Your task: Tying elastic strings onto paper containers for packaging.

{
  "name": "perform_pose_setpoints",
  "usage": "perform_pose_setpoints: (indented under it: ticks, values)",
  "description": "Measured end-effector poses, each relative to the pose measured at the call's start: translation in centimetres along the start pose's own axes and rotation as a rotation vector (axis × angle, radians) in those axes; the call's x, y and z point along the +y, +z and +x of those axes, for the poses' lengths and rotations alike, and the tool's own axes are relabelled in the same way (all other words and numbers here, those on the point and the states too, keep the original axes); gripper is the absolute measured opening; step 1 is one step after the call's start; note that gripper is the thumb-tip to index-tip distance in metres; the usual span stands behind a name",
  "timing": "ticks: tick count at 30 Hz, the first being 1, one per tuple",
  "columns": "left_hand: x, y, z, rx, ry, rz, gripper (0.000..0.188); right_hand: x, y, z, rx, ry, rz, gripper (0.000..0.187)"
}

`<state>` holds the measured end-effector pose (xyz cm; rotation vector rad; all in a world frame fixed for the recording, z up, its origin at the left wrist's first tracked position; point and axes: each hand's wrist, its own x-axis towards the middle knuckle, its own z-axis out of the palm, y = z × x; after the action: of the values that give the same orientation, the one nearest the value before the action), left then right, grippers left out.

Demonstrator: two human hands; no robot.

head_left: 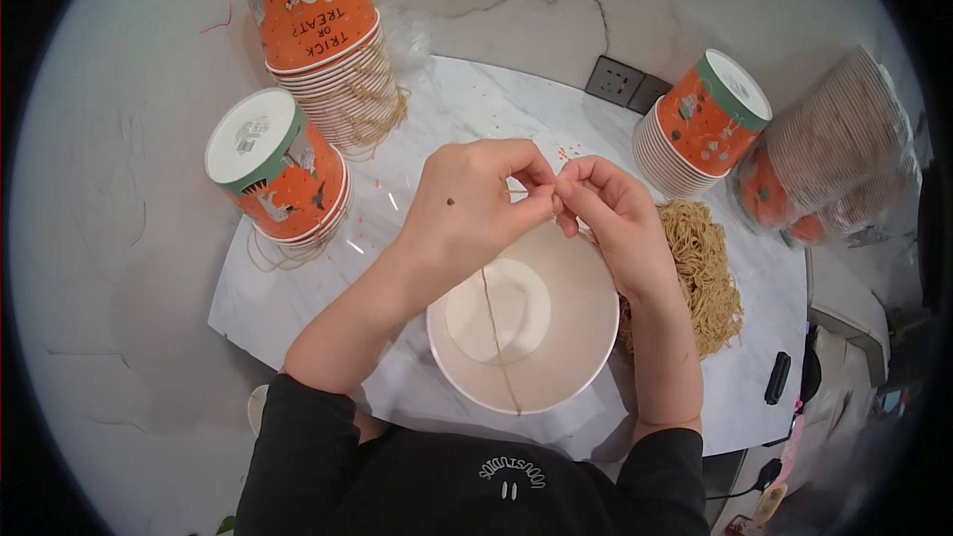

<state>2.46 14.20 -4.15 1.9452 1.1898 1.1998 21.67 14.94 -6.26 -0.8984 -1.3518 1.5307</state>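
Note:
A white-lined paper bucket (582, 328) stands in front of me, its mouth facing up. One tan string (493, 323) runs across the opening, from the near rim toward my hands. Over the far rim, my left hand (476, 194) pinches a length of this string between thumb and fingers. My right hand (620, 228) meets it there, thumb and forefinger closed on the string at the same spot. The fingertips nearly touch, so the string's very end is hidden. Beside my right forearm lies a heap of loose tan strings (703, 283).
Orange and green nested paper buckets stand upside down: a tall stack (316, 15) and a shorter one (288, 164) at left, strings hanging from both, another (701, 119) at far right. Plastic-wrapped buckets (834, 139) lie beyond. A black object (777, 378) sits near the table's (759, 328) right edge.

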Motion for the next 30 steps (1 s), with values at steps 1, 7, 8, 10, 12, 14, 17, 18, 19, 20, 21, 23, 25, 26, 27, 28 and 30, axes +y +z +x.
perform_pose_setpoints:
  ticks: [1,7,8,10,12,14,17,18,19,20,21,23,25,26,27,28,30]
  values:
    - [0.1,0.0,-0.1,-0.008,0.004,0.004,0.013,0.1,0.0,0.1,-0.001,0.005,0.000,0.010]
    - [0.0,0.1,-0.1,-0.035,0.014,0.082,0.012,0.6,0.3,0.3,-0.029,0.019,0.023,0.009]
    - [0.1,0.1,-0.1,-0.033,0.013,0.099,0.012,0.7,0.4,0.4,-0.033,0.021,0.018,0.009]
    - [0.2,0.2,0.0,-0.042,0.015,0.124,0.012,1.0,0.2,0.5,-0.034,0.011,0.032,0.009]
    - [0.3,0.2,0.2,-0.047,-0.040,0.105,0.012,1.0,0.0,0.6,-0.036,-0.003,0.051,0.009]
    - [0.2,0.2,0.1,-0.046,-0.036,0.095,0.013,0.7,-0.2,0.6,-0.048,0.034,0.053,0.009]
    - [0.1,0.2,0.2,-0.056,-0.028,0.081,0.015,1.1,-0.4,0.5,-0.030,0.007,0.091,0.009]
    - [0.1,0.1,0.2,-0.056,-0.028,0.085,0.015,1.2,-0.3,0.5,-0.030,0.001,0.103,0.009]
    - [0.1,0.1,0.2,-0.062,-0.027,0.095,0.015,1.2,-0.2,0.4,-0.003,-0.012,0.043,0.010]
    - [0.0,0.1,0.2,-0.062,-0.024,0.112,0.014,1.2,-0.2,0.4,0.024,-0.024,-0.020,0.010]
    - [0.1,0.1,0.1,-0.059,-0.022,0.127,0.014,1.3,-0.1,0.4,0.023,-0.026,-0.012,0.010]
    - [0.2,0.3,-0.1,-0.044,-0.019,0.140,0.013,1.3,0.1,0.3,0.024,-0.035,-0.060,0.011]
    - [0.2,0.4,-0.1,-0.029,-0.015,0.146,0.013,1.4,0.4,0.2,0.031,-0.050,-0.083,0.013]
    - [0.3,0.4,0.0,-0.025,-0.011,0.150,0.013,1.4,0.5,0.2,0.038,-0.064,-0.111,0.014]
    - [0.4,0.4,-0.1,-0.020,-0.010,0.153,0.013,1.3,0.6,0.1,0.036,-0.063,-0.110,0.014]
    - [0.4,0.3,-0.2,-0.019,-0.012,0.154,0.013,1.0,0.8,0.0,0.048,-0.081,-0.168,0.014]
    - [0.4,0.4,-0.1,-0.007,-0.006,0.172,0.013,0.9,0.9,-0.1,0.060,-0.097,-0.229,0.015]
